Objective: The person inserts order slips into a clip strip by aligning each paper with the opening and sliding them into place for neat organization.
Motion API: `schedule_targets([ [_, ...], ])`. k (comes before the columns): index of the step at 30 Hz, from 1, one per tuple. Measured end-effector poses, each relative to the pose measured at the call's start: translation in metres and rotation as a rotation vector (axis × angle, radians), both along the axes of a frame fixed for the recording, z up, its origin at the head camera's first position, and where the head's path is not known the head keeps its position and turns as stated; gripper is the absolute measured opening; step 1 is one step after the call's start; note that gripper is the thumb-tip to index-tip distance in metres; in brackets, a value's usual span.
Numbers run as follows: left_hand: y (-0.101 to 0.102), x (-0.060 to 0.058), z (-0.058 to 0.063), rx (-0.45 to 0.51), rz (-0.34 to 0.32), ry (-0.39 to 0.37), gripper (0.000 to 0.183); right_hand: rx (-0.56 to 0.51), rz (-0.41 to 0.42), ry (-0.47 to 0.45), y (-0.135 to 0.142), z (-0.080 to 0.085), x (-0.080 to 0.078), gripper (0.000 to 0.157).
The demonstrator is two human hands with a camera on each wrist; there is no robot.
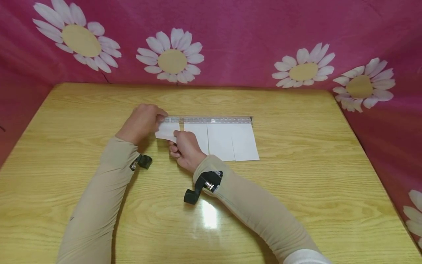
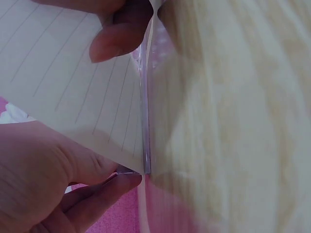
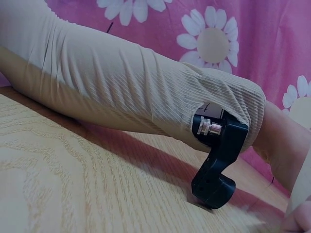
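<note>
A clear ruler (image 1: 211, 120) lies along the top edge of white paper (image 1: 221, 141) on the table. My left hand (image 1: 141, 121) is at the ruler's left end; in the left wrist view, its thumb and finger (image 2: 104, 191) pinch that end. My right hand (image 1: 188, 148) pinches the lower right part of the leftmost paper piece (image 1: 167, 131), which is raised off the table. Faint ruled lines show on this piece (image 2: 73, 73) in the left wrist view, with the right thumb (image 2: 109, 46) on it. The right wrist view shows mostly the left forearm.
The wooden table (image 1: 296, 205) extends around the paper. Behind it hangs a pink cloth (image 1: 237, 44) with white daisies. Slits divide the paper to the right of the raised piece. Black camera mounts (image 1: 204, 185) sit on both sleeved wrists.
</note>
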State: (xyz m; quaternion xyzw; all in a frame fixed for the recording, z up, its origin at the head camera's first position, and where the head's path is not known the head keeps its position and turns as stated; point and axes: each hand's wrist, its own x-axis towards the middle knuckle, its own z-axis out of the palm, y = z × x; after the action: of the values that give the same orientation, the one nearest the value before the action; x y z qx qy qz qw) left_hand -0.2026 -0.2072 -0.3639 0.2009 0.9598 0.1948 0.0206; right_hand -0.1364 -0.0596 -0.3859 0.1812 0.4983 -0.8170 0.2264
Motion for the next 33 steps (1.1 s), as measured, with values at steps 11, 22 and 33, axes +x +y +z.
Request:
schedule_targets([
  [11,0.002,-0.0003,0.0001,-0.009,0.004,0.004,0.029,-0.003,-0.036,0.005,-0.0008,0.0017,0.001,0.022],
  [22,0.0013,0.0005,0.0013,-0.007,-0.013,0.027,0.027,-0.004,-0.055,0.017,0.0008,0.002,0.0008,0.024],
  [33,0.0003,0.0001,0.0005,-0.014,-0.009,0.035,0.028,0.009,-0.063,0.023,0.0023,0.0032,0.0028,0.025],
])
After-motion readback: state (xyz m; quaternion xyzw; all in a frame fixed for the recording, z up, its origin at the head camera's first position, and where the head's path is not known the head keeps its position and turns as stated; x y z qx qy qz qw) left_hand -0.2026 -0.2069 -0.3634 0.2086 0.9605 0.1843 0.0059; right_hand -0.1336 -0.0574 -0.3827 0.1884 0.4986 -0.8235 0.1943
